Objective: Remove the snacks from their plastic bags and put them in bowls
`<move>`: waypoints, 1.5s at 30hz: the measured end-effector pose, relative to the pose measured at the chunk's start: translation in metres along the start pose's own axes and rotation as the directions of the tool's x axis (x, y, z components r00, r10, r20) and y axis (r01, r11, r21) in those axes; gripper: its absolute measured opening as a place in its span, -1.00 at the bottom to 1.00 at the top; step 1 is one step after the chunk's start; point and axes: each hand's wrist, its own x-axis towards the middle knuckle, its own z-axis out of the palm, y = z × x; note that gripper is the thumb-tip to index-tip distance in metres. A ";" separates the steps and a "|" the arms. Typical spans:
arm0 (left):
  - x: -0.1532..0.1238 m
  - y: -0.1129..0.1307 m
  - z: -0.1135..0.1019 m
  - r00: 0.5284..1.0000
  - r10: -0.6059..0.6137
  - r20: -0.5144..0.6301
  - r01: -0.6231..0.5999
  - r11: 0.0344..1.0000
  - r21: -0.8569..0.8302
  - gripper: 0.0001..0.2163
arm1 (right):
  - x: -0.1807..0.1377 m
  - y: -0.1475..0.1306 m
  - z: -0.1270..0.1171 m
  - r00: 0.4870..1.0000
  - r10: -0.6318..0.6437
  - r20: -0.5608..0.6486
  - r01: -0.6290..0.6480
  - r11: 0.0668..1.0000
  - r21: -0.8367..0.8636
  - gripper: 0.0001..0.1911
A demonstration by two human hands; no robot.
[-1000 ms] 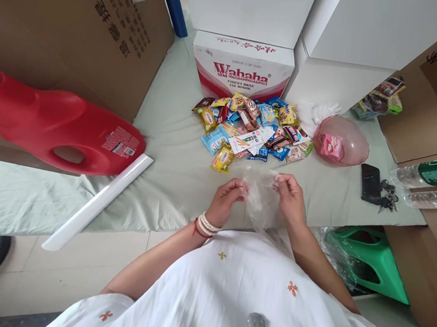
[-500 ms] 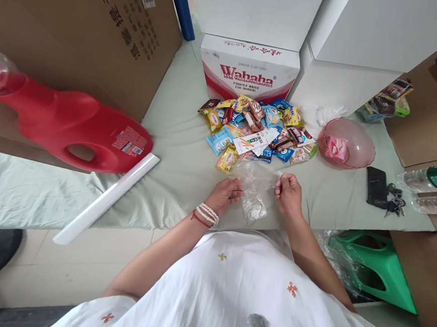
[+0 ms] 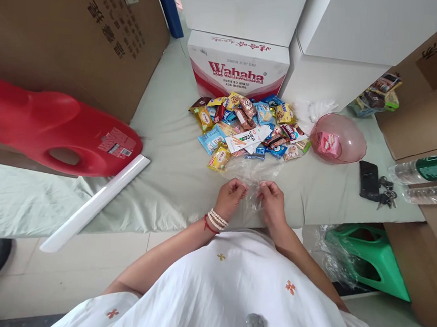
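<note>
My left hand (image 3: pixel 231 197) and my right hand (image 3: pixel 272 202) are close together over the near edge of the pale green cloth (image 3: pixel 172 170). Both pinch the top edge of a clear plastic bag (image 3: pixel 253 179), which hangs crumpled between them. My left wrist wears a beaded bracelet and a red thread. Just beyond the bag lies a pile of wrapped snacks (image 3: pixel 244 127), several packets in blue, yellow and brown. A pink plastic bowl (image 3: pixel 338 138) to the right of the pile holds one pink packet.
A red detergent jug (image 3: pixel 55 128) lies on its side at left beside a white tube (image 3: pixel 94 204). A Wahaha carton (image 3: pixel 237 66) and white boxes stand behind. A phone (image 3: pixel 367 180), keys and water bottles (image 3: pixel 425 172) lie at right. A green stool (image 3: pixel 370 258) stands below.
My hands have drawn closer together, and the bag's mouth, spread wider a moment ago, is now gathered between them. The view shifted slightly.
</note>
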 end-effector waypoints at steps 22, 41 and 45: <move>-0.001 0.006 -0.066 0.948 -0.298 0.113 0.317 0.918 -0.239 -0.61 | 0.017 -0.012 -0.091 0.967 0.226 0.116 -0.240 0.962 0.127 -0.60; -0.002 -0.015 -0.042 0.751 0.271 0.602 -0.654 0.185 0.734 -0.39 | 0.022 -0.012 -0.109 0.983 0.174 0.049 -0.156 0.954 -0.257 -0.51; 0.001 -0.028 -0.071 0.708 0.162 0.687 -0.701 0.050 0.711 -0.18 | 0.032 -0.020 -0.142 0.981 0.164 0.103 -0.094 0.868 -0.488 -0.40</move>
